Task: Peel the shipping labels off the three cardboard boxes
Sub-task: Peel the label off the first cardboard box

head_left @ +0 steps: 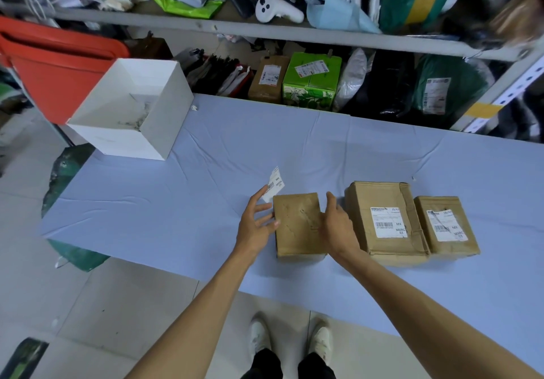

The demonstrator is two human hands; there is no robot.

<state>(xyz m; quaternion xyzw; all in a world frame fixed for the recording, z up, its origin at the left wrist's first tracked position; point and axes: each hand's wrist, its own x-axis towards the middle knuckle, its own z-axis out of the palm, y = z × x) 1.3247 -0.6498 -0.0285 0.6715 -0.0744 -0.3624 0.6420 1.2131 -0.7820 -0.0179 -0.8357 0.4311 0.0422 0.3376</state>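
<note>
Three cardboard boxes stand in a row on the blue-covered table (pixel 176 216). The left box (pixel 297 222) has a bare top with no label. The middle box (pixel 382 199) carries a white shipping label (pixel 388 222), and the right box (pixel 441 249) carries a wrinkled label (pixel 447 225). My left hand (pixel 254 225) is just left of the bare box and pinches a peeled label (pixel 275 184) at its fingertips, with the other fingers spread. My right hand (pixel 337 227) holds the bare box by its right edge, thumb pointing up.
An open white box (pixel 164 119) sits at the table's far left corner, with a red bin (pixel 59 63) behind it. Shelves (pixel 265 32) packed with parcels and bags run along the far edge. My shoes (pixel 291 340) stand on the tiled floor below.
</note>
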